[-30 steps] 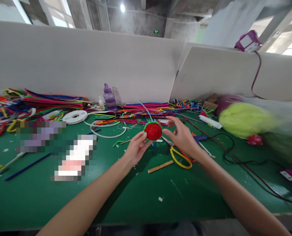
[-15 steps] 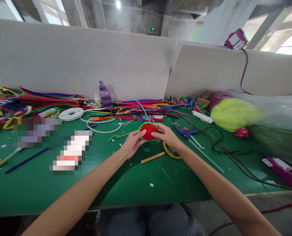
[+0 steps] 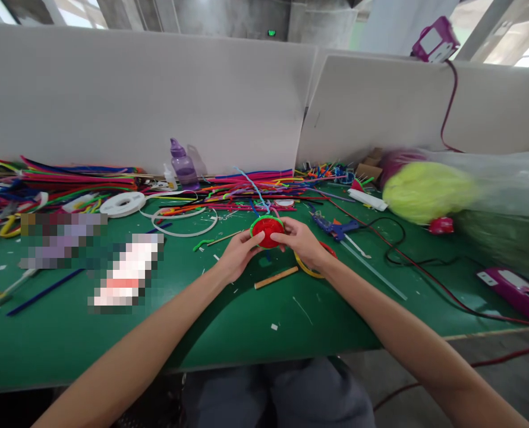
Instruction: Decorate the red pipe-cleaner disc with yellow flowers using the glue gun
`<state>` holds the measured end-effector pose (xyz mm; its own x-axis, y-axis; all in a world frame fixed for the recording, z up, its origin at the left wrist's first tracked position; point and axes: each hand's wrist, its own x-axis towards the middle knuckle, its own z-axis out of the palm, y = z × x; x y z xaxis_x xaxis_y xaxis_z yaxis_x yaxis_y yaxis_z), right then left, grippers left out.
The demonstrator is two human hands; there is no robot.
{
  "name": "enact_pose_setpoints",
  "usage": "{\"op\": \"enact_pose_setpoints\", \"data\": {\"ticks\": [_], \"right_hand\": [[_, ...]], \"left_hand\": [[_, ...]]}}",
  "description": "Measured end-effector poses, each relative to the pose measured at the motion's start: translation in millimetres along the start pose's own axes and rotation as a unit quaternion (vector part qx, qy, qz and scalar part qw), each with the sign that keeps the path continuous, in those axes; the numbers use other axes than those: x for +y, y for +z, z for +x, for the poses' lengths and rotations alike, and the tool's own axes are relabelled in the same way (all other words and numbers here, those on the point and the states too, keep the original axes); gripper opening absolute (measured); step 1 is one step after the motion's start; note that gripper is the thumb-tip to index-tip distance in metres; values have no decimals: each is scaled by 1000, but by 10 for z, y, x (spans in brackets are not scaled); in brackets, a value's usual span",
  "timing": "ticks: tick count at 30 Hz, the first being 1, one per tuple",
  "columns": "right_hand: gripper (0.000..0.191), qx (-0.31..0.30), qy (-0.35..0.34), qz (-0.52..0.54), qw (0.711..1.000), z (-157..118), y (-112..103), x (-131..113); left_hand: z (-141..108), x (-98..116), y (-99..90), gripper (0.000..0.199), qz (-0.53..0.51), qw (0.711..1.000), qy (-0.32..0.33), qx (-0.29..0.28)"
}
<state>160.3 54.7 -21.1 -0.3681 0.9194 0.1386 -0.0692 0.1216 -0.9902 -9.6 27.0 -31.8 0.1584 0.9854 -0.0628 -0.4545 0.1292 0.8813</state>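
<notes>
A round red disc with a green rim (image 3: pixel 268 228) is held between both hands over the green table. My left hand (image 3: pixel 240 252) grips its left edge, with the thumb on the red face. From the right, my right hand (image 3: pixel 301 241) pinches the opposite edge, its thumb also on the face. A light-blue twisted strand (image 3: pixel 254 189) rises behind the disc; whether it is joined to the disc I cannot tell. Below the hands lies a short wooden stick (image 3: pixel 276 277). A yellow ring (image 3: pixel 306 266) sits partly hidden under my right wrist.
A blue glue gun (image 3: pixel 338 229) with a black cord lies to the right. Bundles of coloured pipe cleaners (image 3: pixel 246 189) line the back, beside a purple bottle (image 3: pixel 184 165) and a white tape roll (image 3: pixel 122 204). Plastic-wrapped bundles (image 3: pixel 429 193) stand at the right.
The view has tipped down slightly. Both hands keep their hold on the red disc, with little shift; more of a red and yellow ring shows by my right wrist.
</notes>
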Motion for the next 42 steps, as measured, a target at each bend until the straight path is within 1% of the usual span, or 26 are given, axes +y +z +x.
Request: {"op": "enact_pose_setpoints", "data": {"ticks": [2,4,9,12,17,22,27,29,31,32,33,34,35,36,38,39,40,41,42], "right_hand": [[38,4,7,-7,1000,-3,-15,-18],[38,2,10,-18,1000,-11,-26,-35],[39,4,0,-33,999,-15,-21,-32],[40,-3,-3,-29,1000,-7,-25,-26],[43,-30,-9,-20,999,-11,-47,-50],[39,-15,-20,-37,999,-2,-61,-45],[41,-10,-21,-30,999,6,-70,-35],[42,-14,1,0,1000,3,-81,-43],[41,-15,41,58,997,0,-100,-57],[40,-13,59,94,994,0,-113,-64],[39,-11,75,127,989,0,-127,-70],[38,-9,86,156,984,1,-141,-75],[37,-6,92,178,980,2,-155,-78],[36,-5,97,192,977,4,-166,-77],[33,-7,101,206,973,7,-178,-68],[31,-11,103,208,973,9,-178,-60],[29,-16,104,208,972,9,-175,-52],[28,-21,105,206,973,9,-168,-43],[28,-25,105,203,973,8,-161,-36]], "left_hand": [[0,2,0,31,22,1000,9,-16],[-1,1,-2,31,41,999,22,-20],[-4,-14,-9,31,63,997,49,0],[3,-27,-19,32,72,996,51,0],[11,-28,-33,31,96,994,50,-2],[8,-18,-63,26,110,992,61,-8],[22,-55,-77,22,130,988,81,-17],[24,2,-49,24,157,983,92,-20],[8,170,-27,30,223,968,114,-17],[-13,297,-33,34,283,950,129,-21],[-46,446,-58,35,349,925,150,-14],[-91,605,-106,37,421,892,164,-4],[-148,762,-181,41,508,847,156,0],[-216,905,-282,44,578,801,149,31],[-371,1113,-542,44,681,706,142,131],[-450,1169,-688,44,724,654,132,175],[-525,1197,-832,44,762,600,108,216],[-592,1202,-967,45,789,555,72,253],[-648,1191,-1083,48,806,532,27,258]]}}
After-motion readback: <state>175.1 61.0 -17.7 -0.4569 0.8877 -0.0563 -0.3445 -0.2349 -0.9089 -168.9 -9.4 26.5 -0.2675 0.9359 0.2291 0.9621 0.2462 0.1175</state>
